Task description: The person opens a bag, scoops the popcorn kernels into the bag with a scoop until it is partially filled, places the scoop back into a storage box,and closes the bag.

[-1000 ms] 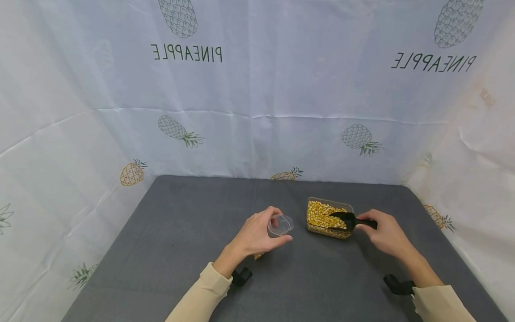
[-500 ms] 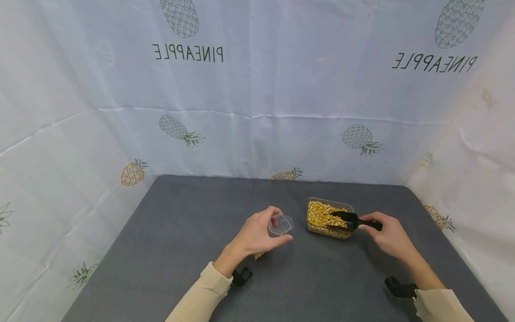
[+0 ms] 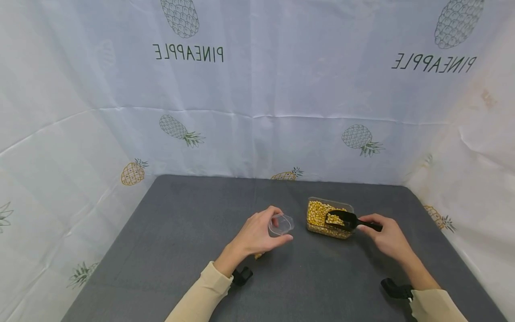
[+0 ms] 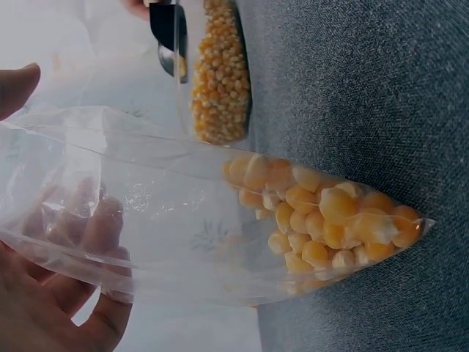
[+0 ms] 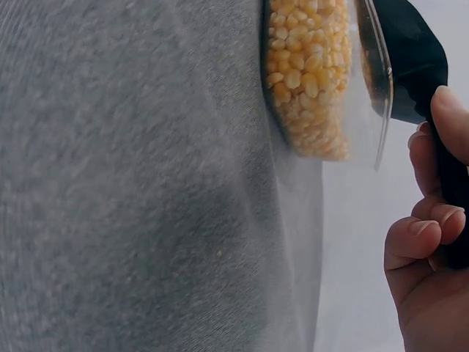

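Note:
My left hand [image 3: 255, 233] holds the mouth of a clear plastic bag [image 3: 280, 225] spread wide, fingers on one side and thumb on the other. Corn kernels [image 4: 330, 224] fill the bag's pointed lower end in the left wrist view, close to the table. To the right, my right hand [image 3: 389, 237] grips a black scoop [image 3: 349, 218] by its handle, thumb on top. Kernels lie in the scoop's bowl, which is over a clear rectangular container [image 3: 322, 231] of corn. In the right wrist view the scoop [image 5: 414, 62] is at the container's rim.
A dark grey cloth covers the table [image 3: 193, 214]. White curtains [image 3: 257, 89] with pineapple prints stand behind and on both sides. A black wrist mount [image 3: 242, 276] is on the left wrist, another [image 3: 395, 290] on the right.
The scoop has come up out of the corn, its bowl now showing kernels and sitting slightly further left. The left hand and bag have stayed in place.

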`<state>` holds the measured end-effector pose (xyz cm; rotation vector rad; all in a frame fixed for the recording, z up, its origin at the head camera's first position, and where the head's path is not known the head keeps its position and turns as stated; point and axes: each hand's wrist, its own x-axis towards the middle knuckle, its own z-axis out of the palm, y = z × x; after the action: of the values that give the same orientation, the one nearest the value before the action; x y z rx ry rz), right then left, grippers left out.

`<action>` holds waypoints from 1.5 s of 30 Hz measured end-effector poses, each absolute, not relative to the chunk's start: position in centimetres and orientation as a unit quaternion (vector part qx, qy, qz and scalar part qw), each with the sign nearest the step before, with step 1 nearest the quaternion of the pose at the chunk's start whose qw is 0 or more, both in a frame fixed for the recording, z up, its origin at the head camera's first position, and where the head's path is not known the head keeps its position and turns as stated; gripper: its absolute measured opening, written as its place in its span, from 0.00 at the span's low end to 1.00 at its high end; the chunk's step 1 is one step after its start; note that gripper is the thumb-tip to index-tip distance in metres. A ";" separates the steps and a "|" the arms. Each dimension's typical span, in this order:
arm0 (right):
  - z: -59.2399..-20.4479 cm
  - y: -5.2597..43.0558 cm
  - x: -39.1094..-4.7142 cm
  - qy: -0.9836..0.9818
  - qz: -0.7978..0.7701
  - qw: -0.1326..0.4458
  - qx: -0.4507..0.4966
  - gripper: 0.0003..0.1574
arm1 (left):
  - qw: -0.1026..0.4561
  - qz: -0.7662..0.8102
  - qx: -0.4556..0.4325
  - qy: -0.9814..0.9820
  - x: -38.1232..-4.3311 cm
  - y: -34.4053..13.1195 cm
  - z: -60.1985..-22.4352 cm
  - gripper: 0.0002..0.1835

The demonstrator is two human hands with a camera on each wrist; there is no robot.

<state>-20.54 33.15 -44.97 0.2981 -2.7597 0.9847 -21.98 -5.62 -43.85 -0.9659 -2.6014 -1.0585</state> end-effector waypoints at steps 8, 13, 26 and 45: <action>-44.1 32.2 -20.5 -0.928 0.342 0.102 0.109 0.17 | 0.085 -0.357 -0.328 -0.871 -22.0 -5.6 -43.8 0.31; -43.6 31.5 -20.5 -0.923 0.351 0.102 0.120 0.17 | 0.085 -0.358 -0.328 -0.870 -22.1 -5.6 -43.8 0.31; -41.9 29.3 -20.4 -0.914 0.371 0.088 0.141 0.17 | 0.085 -0.355 -0.326 -0.872 -22.2 -5.6 -43.9 0.31; -40.6 27.0 -20.1 -0.903 0.384 0.088 0.171 0.16 | 0.085 -0.347 -0.324 -0.876 -22.2 -5.5 -44.1 0.33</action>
<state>-20.10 27.05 -40.61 0.5078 -2.6901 1.1420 -22.21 -5.53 -44.09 -0.9650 -2.6140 -1.0338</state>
